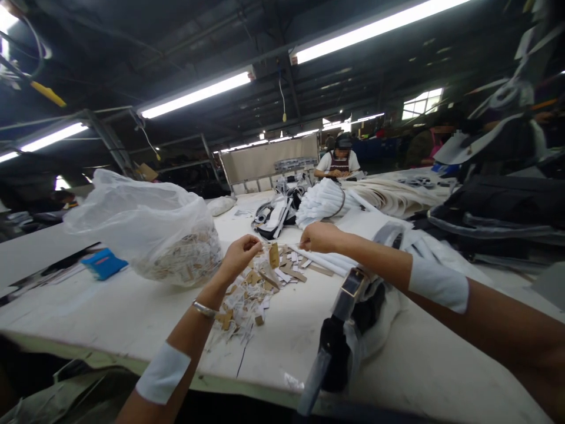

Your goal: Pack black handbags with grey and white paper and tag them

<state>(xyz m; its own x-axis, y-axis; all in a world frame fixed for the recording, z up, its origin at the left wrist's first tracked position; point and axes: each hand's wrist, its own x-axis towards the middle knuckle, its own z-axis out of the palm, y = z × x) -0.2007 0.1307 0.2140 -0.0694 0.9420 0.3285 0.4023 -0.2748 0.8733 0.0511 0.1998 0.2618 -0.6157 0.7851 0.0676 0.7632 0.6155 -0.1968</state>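
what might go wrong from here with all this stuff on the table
The loose scraps might scatter if the left hand or right hand brushes them. The plastic bag is limp above its contents, so it could spill if tipped. The buckled black strap lies near the front edge of the table and might get knocked off.

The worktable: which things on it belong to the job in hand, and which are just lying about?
Probably the job:
scrap pile by the left hand and right hand
plastic bag of similar scraps

Seemingly lying about:
blue packet
bundled white tubes
gold-coloured buckle
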